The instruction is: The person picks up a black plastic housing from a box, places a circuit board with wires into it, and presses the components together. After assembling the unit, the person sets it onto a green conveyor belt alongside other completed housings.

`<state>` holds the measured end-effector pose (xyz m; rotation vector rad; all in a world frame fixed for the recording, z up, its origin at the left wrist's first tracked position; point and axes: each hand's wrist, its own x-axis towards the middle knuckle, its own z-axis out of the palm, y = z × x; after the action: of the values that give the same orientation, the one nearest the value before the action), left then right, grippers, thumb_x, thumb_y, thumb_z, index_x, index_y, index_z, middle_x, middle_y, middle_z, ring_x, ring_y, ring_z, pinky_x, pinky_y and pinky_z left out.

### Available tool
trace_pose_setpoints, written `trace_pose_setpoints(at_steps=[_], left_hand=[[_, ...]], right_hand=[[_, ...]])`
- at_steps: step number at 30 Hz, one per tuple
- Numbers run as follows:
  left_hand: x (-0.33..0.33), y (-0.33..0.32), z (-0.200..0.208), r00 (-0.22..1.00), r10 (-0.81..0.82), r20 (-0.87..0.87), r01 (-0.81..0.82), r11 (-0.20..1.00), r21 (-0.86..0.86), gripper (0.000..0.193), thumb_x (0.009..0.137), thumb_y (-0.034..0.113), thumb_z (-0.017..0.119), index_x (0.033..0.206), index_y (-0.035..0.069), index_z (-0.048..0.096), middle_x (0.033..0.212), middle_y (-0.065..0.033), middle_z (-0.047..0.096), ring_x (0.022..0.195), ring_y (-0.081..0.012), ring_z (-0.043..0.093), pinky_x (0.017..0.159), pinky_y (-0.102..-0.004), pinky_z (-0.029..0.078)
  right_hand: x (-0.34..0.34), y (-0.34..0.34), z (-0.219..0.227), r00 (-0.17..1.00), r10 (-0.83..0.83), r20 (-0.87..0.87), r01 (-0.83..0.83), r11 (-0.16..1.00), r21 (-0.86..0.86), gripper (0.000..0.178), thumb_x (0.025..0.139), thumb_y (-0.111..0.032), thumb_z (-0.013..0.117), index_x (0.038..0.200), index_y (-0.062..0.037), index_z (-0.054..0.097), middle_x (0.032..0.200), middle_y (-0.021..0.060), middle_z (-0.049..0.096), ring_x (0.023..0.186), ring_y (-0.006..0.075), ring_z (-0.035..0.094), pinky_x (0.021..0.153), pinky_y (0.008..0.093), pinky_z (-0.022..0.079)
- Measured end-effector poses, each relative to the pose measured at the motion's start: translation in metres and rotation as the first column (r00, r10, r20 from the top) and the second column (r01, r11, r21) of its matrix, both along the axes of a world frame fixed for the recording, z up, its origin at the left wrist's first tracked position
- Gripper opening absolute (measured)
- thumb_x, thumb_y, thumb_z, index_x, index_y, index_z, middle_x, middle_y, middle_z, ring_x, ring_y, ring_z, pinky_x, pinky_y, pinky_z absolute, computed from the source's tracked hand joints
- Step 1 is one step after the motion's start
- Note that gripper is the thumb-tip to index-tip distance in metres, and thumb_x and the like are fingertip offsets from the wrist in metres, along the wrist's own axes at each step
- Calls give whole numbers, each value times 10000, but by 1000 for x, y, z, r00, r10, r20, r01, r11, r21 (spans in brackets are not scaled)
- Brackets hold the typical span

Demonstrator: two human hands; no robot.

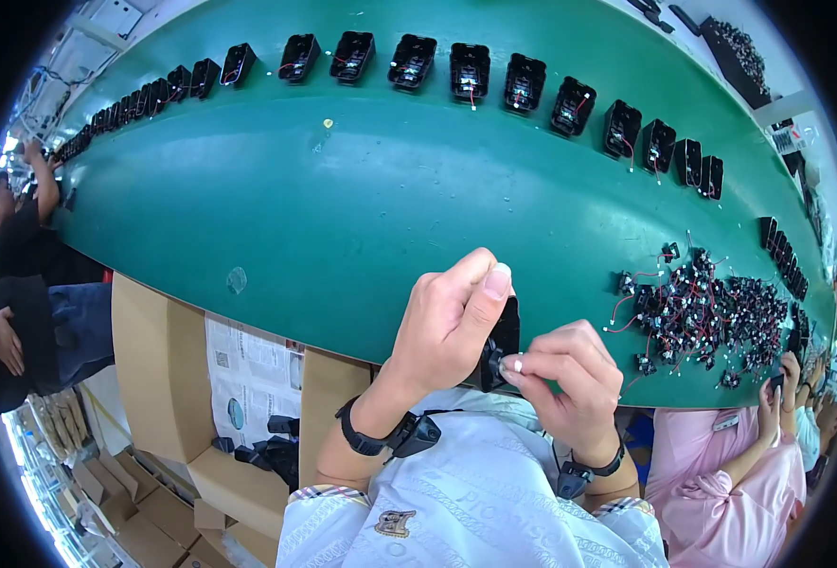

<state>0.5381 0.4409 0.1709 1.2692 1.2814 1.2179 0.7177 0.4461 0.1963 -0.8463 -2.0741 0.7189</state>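
Near the table's front edge, my left hand [452,322] is closed around a black plastic housing [507,329], which shows only partly between my hands. Thumb and fingers of my right hand [575,383] pinch a small black part [494,363] against the lower end of the housing. The part's exact kind is hard to make out. To the right of my hands lies a heap of small black parts with red wires and white plugs [712,308].
A row of open black housings [469,71] curves along the far side of the green table [362,218]. Cardboard boxes [158,369] stand below the front edge at left. A person in pink [721,483] is at right; others in dark clothes [26,241] are at left.
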Motion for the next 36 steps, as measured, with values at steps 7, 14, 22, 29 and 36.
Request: trace_pose_setpoints(at_steps=[7,14,22,29,36], left_hand=[[8,-1,4,997,-21,-75,17,998,-53,515,1048,393,383,813,-19,584,710,-60,580,665,-104,518,625,-256,425],[17,10,-15,944,99,313,-77,994,-80,570,1056,409,315,814,-18,606,760,-55,610,628,-95,513,596,-251,411],[21,13,-8,992,27,126,-26,1000,-14,452,1069,342,353,1063,-5,642,771,-41,568,667,-92,517,598,-268,431],[16,7,4,970,-170,176,183,981,-59,405,1034,183,433,1387,-11,472,1126,-99,564,629,-86,522,576,-238,465],[23,8,4,962,-159,223,184,978,-96,452,1037,220,409,1415,-22,467,1188,-105,597,577,-31,477,513,-189,415]], right_hand=[[-1,1,-7,997,28,69,-30,999,24,235,663,-44,837,859,-64,708,785,38,601,690,204,550,588,319,432],[-2,-11,5,977,20,212,-8,998,-60,476,641,-109,835,1107,-96,738,893,52,495,762,203,476,633,312,428],[13,-3,-30,982,-121,-144,70,945,-319,340,751,-51,800,1072,20,711,1069,108,532,939,190,571,699,289,512],[31,8,-36,831,-231,-507,-394,400,-828,314,935,-233,643,1063,52,671,1072,100,572,866,139,563,715,273,472],[36,6,-30,782,-369,-502,-447,229,-865,433,954,-250,639,1248,65,590,1106,128,630,929,176,640,717,297,550]])
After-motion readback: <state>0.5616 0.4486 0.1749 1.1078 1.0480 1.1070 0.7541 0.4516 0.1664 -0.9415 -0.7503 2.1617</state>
